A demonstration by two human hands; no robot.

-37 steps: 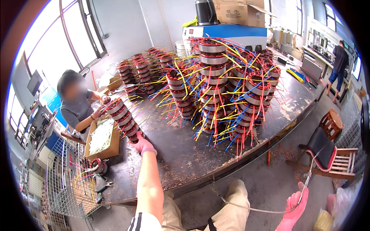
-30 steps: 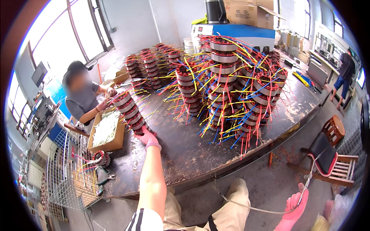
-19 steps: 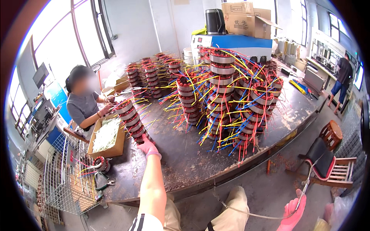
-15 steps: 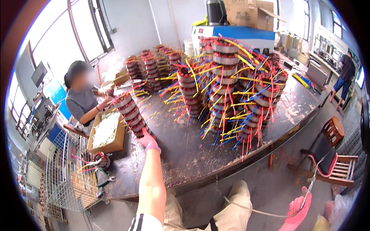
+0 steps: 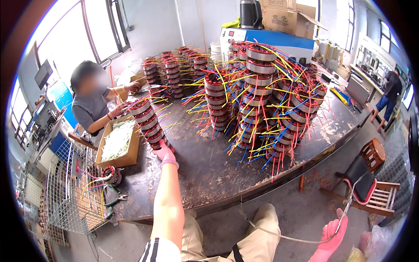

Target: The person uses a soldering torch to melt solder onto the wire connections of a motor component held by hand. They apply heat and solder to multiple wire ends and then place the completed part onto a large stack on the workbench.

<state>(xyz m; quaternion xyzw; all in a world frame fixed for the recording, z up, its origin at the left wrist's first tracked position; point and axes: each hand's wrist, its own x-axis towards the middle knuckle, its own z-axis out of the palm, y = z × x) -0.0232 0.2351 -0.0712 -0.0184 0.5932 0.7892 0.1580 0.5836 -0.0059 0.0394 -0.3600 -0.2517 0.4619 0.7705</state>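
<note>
My left hand [image 5: 165,153], in a pink glove, is closed around the bottom of a leaning stack of motor stators [image 5: 147,121] on the dark table. The stack's grey metal rings carry red windings, and coloured wire ends stick out near its top. At the lower right my right hand [image 5: 332,236], also gloved in pink, grips a thin metal wand [image 5: 348,204] away from the table. A grey hose [image 5: 283,237] runs from the wand across in front of my knees to the table edge. Part of the right hand's grip is hidden.
Taller stator stacks [image 5: 257,81] with red, blue and yellow wires crowd the table [image 5: 196,174]. A carton of pale strips [image 5: 115,163], a single stator [image 5: 112,175] and green-handled pliers [image 5: 114,198] lie left. A co-worker [image 5: 89,107] sits beyond; a chair [image 5: 362,187] stands right.
The co-worker's two hands have moved apart, one reaching farther across the table. The view has shifted slightly. My left hand stays at the stack's base, and my right still holds the wand.
</note>
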